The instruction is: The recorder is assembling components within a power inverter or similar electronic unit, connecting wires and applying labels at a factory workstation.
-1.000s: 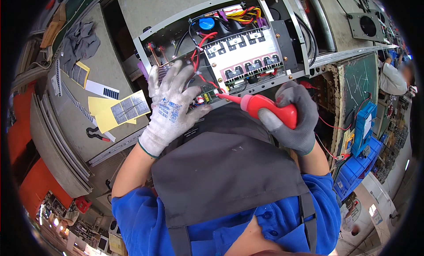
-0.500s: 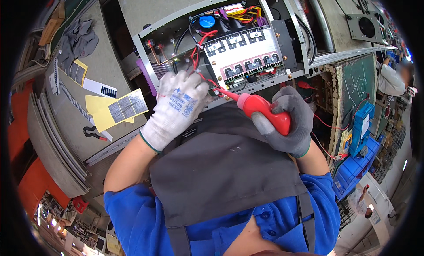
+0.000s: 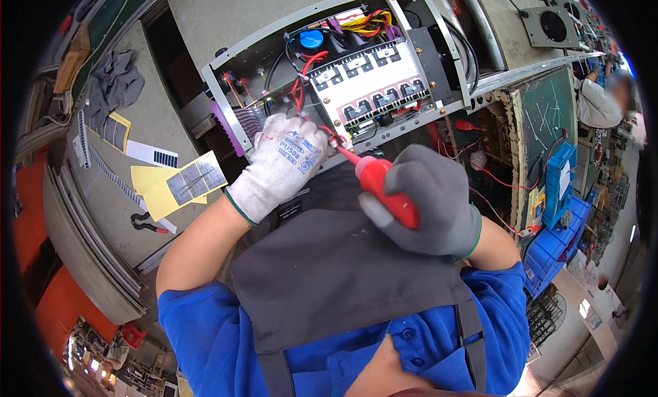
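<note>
An open metal equipment case (image 3: 404, 131) packed with electronics sits in front of me. Inside are a circuit board with a silver heat-sink plate (image 3: 370, 82), a blue round component (image 3: 311, 39) and red wires (image 3: 299, 95). My left hand (image 3: 291, 147), in a white glove, is closed at the case's near edge where the red wires run into its fingers; the fingertips are hidden. My right hand (image 3: 435, 202), in a grey glove, wraps round a red tool (image 3: 387, 191) with a rounded body and tapered tip. That tip points at the wires just right of my left fingers.
Yellow sheets with label stickers (image 3: 179, 184), black-and-red pliers (image 3: 147, 224) and a grey rag (image 3: 116, 85) lie on the left bench. To the right stand a blue device (image 3: 561, 181) with red leads and a blue crate (image 3: 558, 243). A co-worker (image 3: 603, 102) is at far right.
My right hand has moved slightly left and turned over the red tool, hiding more of it. The left hand has shifted slightly right and down. The view has shifted a little.
</note>
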A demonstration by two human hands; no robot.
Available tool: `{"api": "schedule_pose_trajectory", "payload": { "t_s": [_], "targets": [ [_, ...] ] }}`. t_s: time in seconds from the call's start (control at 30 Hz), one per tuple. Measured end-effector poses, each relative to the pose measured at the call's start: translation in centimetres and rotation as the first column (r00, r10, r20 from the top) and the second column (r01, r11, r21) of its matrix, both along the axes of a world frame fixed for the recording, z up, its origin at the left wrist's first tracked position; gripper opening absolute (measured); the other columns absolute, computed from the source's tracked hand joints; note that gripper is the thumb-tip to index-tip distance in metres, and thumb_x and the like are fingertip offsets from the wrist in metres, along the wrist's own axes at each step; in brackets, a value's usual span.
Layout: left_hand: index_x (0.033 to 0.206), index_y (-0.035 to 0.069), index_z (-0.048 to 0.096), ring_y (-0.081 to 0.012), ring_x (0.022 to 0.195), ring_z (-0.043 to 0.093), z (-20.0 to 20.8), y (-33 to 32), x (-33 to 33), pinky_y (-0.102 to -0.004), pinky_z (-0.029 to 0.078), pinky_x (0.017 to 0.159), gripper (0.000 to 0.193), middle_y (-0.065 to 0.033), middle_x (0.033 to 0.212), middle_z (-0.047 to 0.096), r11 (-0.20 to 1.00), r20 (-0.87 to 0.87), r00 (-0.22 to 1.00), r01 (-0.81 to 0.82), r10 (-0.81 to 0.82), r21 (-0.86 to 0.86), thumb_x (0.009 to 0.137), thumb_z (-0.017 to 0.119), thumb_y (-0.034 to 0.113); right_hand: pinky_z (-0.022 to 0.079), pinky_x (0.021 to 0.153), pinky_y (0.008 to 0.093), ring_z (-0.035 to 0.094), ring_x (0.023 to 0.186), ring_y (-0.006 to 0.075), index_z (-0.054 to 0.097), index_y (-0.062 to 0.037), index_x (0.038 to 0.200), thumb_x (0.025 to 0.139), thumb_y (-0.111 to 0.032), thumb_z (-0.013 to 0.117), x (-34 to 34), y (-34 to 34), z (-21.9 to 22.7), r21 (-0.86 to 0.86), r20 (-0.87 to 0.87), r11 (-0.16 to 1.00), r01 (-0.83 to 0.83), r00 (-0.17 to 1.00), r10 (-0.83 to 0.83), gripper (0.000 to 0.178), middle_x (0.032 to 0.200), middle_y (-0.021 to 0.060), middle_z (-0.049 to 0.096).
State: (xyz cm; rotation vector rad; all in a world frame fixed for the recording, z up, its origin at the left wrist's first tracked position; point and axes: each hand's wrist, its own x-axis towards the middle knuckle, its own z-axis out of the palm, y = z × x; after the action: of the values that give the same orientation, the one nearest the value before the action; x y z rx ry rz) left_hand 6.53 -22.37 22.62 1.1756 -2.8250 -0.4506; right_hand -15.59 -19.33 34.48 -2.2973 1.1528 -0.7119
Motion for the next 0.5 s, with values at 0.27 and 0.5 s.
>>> {"api": "schedule_pose_trajectory", "payload": {
  "t_s": [0.27, 0.5],
  "targets": [
    [0.087, 0.010, 0.067, -0.0279, 0.087, 0.063, 5.2, -1.0, 0.7, -0.0433, 0.044, 0.080, 0.021, -0.0074, 0.084, 0.063, 0.957, -0.277, 0.918, -0.290, 0.283, 0.017, 0.079, 0.078, 0.026, 0.049, 0.079, 0.0311, 0.053, 0.083, 0.0143, 0.052, -0.0042, 0.100, 0.085, -0.019, 0.071, -9.1, -0.7, -2.6, 0.622, 0.653, 0.686, 0.379, 0.232, -0.721, 0.028, 0.096, 0.0069, 0.055],
    [0.085, 0.011, 0.066, -0.0279, 0.094, 0.055, 2.8, 2.8, -1.0, -0.0441, 0.040, 0.078, 0.031, -0.0075, 0.094, 0.056, 0.985, -0.096, 0.981, -0.163, 0.167, 0.052, 0.069, 0.085, 0.031, 0.042, 0.055, 0.0335, 0.052, 0.073, 0.0217, 0.055, -0.0088, 0.101, 0.092, -0.027, 0.067, -17.0, -2.5, -8.0, 0.816, 0.487, 0.573, -0.075, -0.445, -0.752, 0.023, 0.095, 0.0105, 0.060]
  ]
}}
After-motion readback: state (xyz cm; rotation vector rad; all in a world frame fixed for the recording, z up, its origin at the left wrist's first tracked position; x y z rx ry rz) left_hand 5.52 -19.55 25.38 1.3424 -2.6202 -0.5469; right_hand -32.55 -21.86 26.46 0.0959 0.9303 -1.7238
